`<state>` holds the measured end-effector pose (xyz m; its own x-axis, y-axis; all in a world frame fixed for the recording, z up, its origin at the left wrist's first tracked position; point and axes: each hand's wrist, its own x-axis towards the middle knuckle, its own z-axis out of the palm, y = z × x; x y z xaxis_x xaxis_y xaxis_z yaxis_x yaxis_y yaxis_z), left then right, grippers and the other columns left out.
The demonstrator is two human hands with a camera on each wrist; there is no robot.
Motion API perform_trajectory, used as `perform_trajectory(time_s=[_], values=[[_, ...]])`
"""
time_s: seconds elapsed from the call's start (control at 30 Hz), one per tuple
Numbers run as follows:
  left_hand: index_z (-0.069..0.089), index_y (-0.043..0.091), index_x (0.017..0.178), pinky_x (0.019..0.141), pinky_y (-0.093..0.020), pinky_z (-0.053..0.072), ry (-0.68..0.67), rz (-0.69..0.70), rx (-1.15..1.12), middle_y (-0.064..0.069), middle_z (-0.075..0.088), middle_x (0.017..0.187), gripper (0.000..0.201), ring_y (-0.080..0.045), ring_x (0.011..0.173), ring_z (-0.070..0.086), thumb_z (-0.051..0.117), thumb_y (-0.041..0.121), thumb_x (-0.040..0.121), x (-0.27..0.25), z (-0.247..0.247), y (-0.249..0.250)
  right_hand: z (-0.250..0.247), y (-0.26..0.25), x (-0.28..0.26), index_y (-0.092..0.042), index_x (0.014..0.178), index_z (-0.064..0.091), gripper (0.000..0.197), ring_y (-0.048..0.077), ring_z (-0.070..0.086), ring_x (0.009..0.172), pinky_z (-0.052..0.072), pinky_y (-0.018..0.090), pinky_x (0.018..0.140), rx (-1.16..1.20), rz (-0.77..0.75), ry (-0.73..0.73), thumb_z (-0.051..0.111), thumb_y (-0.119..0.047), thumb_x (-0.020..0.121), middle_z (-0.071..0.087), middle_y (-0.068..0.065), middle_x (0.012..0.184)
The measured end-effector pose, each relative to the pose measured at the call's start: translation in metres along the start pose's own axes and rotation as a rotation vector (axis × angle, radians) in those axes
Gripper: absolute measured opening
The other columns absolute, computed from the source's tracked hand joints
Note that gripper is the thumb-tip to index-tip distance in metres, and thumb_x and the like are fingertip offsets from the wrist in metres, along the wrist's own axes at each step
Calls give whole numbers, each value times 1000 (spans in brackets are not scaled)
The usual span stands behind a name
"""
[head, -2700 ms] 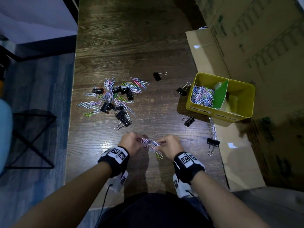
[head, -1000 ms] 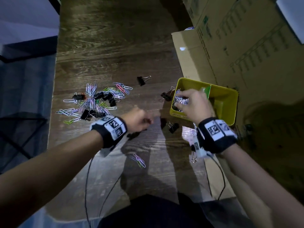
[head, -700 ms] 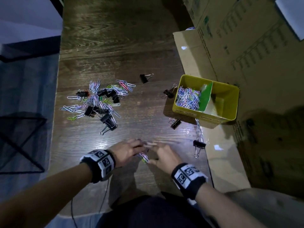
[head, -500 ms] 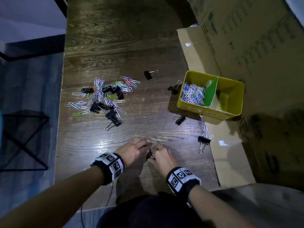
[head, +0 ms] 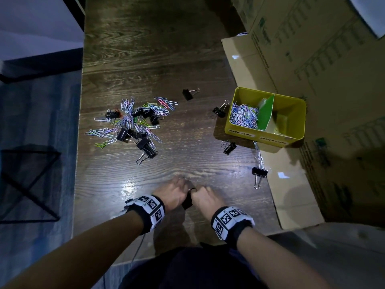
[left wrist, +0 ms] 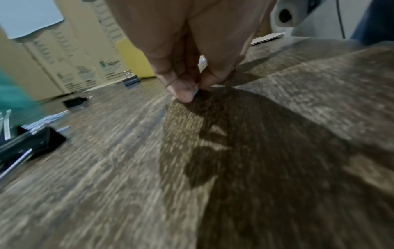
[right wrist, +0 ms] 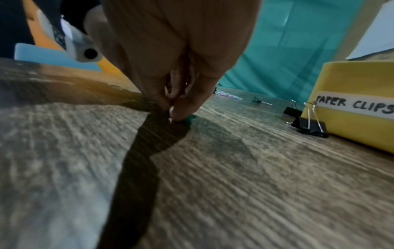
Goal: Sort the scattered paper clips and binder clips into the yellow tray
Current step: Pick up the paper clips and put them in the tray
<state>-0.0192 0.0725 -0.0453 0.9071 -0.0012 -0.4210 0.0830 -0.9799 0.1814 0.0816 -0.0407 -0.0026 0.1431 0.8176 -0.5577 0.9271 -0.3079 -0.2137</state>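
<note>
Bare forearms, no sleeves. Black wristband on left wrist w/ white panels carrying black square-pattern markers; same type of band on right. Thin dark cable hangs from left band. Dark clothing at lap.

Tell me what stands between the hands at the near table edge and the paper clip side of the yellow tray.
Mostly bare table. One black binder clip lies just before the yellow tray's labelled front wall, another off to the right by the cardboard. Lifting the clips over the wall should clear both.
</note>
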Motion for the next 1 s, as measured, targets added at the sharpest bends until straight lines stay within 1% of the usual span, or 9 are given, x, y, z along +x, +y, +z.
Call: perform_trajectory(time_s=[0.13, 0.27, 0.37, 0.47, 0.57, 0.7, 0.83, 0.93, 1.0], values=[[43, -2, 128, 99, -40, 40, -23, -126, -48, -22, 49, 129, 38, -34, 120, 44, 35, 12, 94, 6, -12, 1, -4, 1, 5, 2, 109, 59, 26, 38, 59, 101, 48, 42, 80, 70, 34, -53, 41, 2, 92, 62, 22, 105], [63, 11, 91, 76, -32, 47, 122, -386, -470, -11, 68, 91, 24, -30, 87, 62, 49, 28, 81, 8, -20, -11, -3, 14, 7, -9, 91, 69, 19, 28, 63, 82, 49, 29, 70, 510, 282, 20, 54, -19, 86, 66, 14, 85], [64, 15, 75, 61, -25, 44, 112, -540, -866, -1, 63, 66, 4, -20, 65, 58, 64, 15, 79, 11, -24, -22, -4, 28, 1, -14, 86, 73, 9, 16, 62, 72, 49, 25, 68, 887, 388, 149, 65, -15, 82, 69, 4, 78], [57, 13, 71, 54, -29, 47, 91, -590, -1225, -8, 60, 59, 17, -24, 55, 56, 58, 3, 85, 17, -34, -39, -12, 42, -5, -20, 72, 69, 17, 12, 62, 59, 55, 36, 74, 1184, 379, 236, 69, -5, 79, 67, 0, 65], [57, 8, 71, 47, -27, 49, 190, -604, -1379, -13, 60, 57, 20, -22, 47, 57, 54, -6, 85, 30, -64, -49, -31, 61, -12, -21, 75, 71, 17, 9, 63, 59, 55, 27, 73, 1289, 361, 373, 70, -4, 80, 72, 3, 71], [60, 5, 69, 44, -22, 47, 312, -454, -1433, -4, 58, 49, 18, -15, 43, 54, 57, -6, 84, 71, -127, -49, -73, 88, -24, -16, 81, 70, 16, 3, 63, 58, 52, 16, 63, 1425, 316, 594, 67, 1, 81, 71, -10, 65], [65, 10, 75, 48, -23, 45, 353, -284, -1367, -1, 59, 50, 12, -14, 43, 51, 62, 2, 83, 129, -179, -38, -123, 122, -37, -16, 82, 70, 14, 0, 63, 60, 53, 15, 63, 1358, 277, 786, 67, -3, 82, 71, -6, 72], [67, 12, 78, 52, -22, 45, 393, -265, -1199, -3, 62, 52, 12, -14, 43, 54, 61, 1, 79, 171, -206, -19, -150, 153, -32, -20, 81, 69, 16, 0, 64, 62, 55, 17, 66, 1290, 282, 899, 68, -4, 82, 70, -13, 67], [71, 12, 88, 61, -18, 48, 387, -264, -983, -5, 69, 68, 13, -13, 57, 61, 62, 7, 80, 190, -214, -6, -162, 174, -24, -23, 83, 70, 14, -1, 64, 62, 54, 20, 69, 1149, 332, 954, 71, -9, 80, 70, -12, 71]])
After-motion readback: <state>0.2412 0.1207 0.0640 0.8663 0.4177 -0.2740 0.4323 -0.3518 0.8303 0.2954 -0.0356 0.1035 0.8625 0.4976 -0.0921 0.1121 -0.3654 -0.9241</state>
